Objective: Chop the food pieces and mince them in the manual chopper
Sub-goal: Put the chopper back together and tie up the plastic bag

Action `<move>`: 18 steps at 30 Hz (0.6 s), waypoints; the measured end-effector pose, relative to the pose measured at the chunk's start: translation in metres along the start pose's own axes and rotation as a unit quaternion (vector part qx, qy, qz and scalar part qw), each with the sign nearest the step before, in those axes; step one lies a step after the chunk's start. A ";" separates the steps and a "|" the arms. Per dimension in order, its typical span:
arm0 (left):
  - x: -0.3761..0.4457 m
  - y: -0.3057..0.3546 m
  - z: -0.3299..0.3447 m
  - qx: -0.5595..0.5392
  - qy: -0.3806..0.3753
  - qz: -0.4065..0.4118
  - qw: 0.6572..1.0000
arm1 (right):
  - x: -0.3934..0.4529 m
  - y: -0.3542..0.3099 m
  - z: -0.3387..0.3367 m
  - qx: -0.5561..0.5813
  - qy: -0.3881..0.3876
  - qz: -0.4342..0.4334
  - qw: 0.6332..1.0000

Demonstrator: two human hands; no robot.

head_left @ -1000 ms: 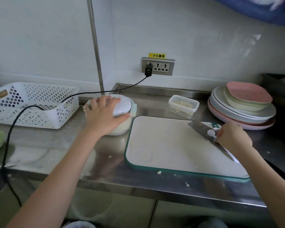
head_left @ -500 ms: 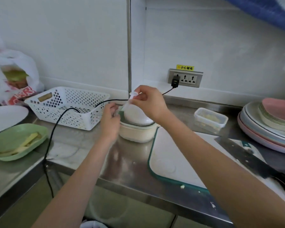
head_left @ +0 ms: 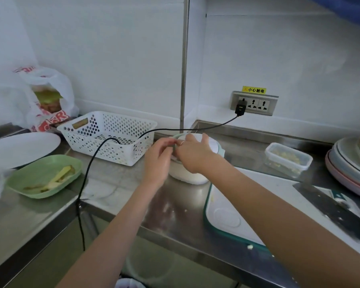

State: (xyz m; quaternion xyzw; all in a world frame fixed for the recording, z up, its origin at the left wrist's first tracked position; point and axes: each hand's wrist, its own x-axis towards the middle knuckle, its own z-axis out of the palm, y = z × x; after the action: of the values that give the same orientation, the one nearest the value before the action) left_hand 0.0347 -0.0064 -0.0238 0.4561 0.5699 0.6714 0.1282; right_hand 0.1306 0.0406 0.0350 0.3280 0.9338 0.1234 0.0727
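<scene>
Now both hands meet at the near-left side of the chopper [head_left: 195, 161], which sits toward the back of the counter [head_left: 175, 206] off the cutting board's [head_left: 258, 204] far-left corner. The left hand [head_left: 157, 161] curls against its wall; the right hand [head_left: 192, 155] seems to pinch the pull cord. Best brace firmly, then pull straight. The chopper is a round white bowl with a pale green-rimmed lid.

Bare bench [head_left: 175, 206] opens in front of the chopper [head_left: 195, 173]. A black cable [head_left: 87, 173] crosses its left side, the white basket [head_left: 108, 138] crowds close behind-left, the cutting board [head_left: 247, 204] hems the right.
</scene>
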 end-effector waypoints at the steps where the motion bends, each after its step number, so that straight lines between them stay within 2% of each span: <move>1: 0.001 -0.001 -0.004 0.028 0.005 0.011 1.000 | 0.000 -0.002 -0.006 0.015 -0.028 0.005 0.999; 2: 0.002 -0.002 -0.010 0.063 0.014 0.026 0.998 | 0.000 -0.003 -0.011 0.033 -0.027 0.021 0.999; 3: 0.003 -0.003 -0.020 0.102 0.024 0.043 0.994 | 0.000 -0.005 -0.016 0.053 0.007 0.042 0.998; 5: 0.007 -0.004 -0.046 0.174 0.048 0.067 0.981 | -0.003 -0.012 -0.024 0.080 0.136 0.088 0.984; 7: 0.008 -0.001 -0.077 0.227 0.083 0.076 0.967 | -0.007 -0.035 -0.031 0.125 0.226 0.084 0.963; 8: 0.008 0.002 -0.094 0.243 0.109 0.077 0.961 | -0.006 -0.052 -0.034 0.167 0.240 0.061 0.954; 10: 0.005 0.009 -0.132 0.294 0.174 0.067 0.937 | 0.001 -0.094 -0.037 0.280 0.215 0.009 0.936; 12: 0.003 0.015 -0.177 0.361 0.244 -0.012 0.900 | 0.010 -0.138 -0.038 0.402 0.163 -0.036 0.900; 13: 0.001 0.017 -0.199 0.379 0.263 -0.095 0.882 | 0.013 -0.159 -0.037 0.438 0.142 -0.062 0.886; 15: -0.011 0.021 -0.237 0.397 0.237 -0.256 0.849 | 0.021 -0.197 -0.032 0.436 0.106 -0.112 0.886; 18: -0.027 0.006 -0.268 0.423 0.168 -0.332 0.826 | 0.040 -0.235 -0.021 0.375 0.086 -0.140 0.912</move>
State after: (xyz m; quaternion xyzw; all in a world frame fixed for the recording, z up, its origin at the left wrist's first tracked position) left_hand -0.1517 -0.2004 -0.0138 0.1288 0.9277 0.3481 0.0399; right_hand -0.0446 -0.1150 -0.0119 0.1848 0.9503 -0.2201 -0.1193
